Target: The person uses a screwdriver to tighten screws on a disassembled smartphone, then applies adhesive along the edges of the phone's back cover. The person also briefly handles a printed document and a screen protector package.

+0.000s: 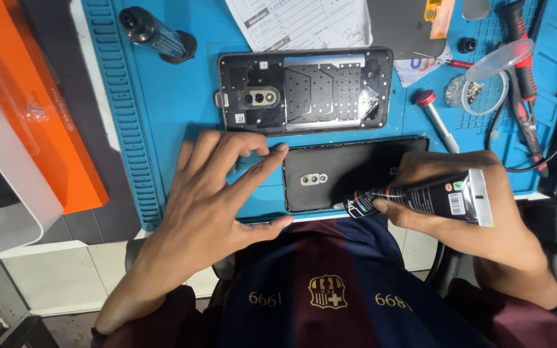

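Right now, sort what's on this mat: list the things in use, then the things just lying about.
In use:
right hand
black glue tube
black back cover
left hand

Lying about:
opened phone frame
red-capped tool
paper form
dark bottle

Black glue tube (423, 196) in right hand (478, 193), lying sideways at mat's near edge, white crimped end to right, small white barcode patch and red-green marks on its side, nozzle end left beside black phone back cover (356, 171); orange flat box (46, 103) at far left, tilted, partly under white translucent container (1, 193); white printed form sheet (298, 22) at top centre; small white sticker (415, 67) with orange-blue print right of opened phone frame (304, 90); small white label inside that frame, lower left.
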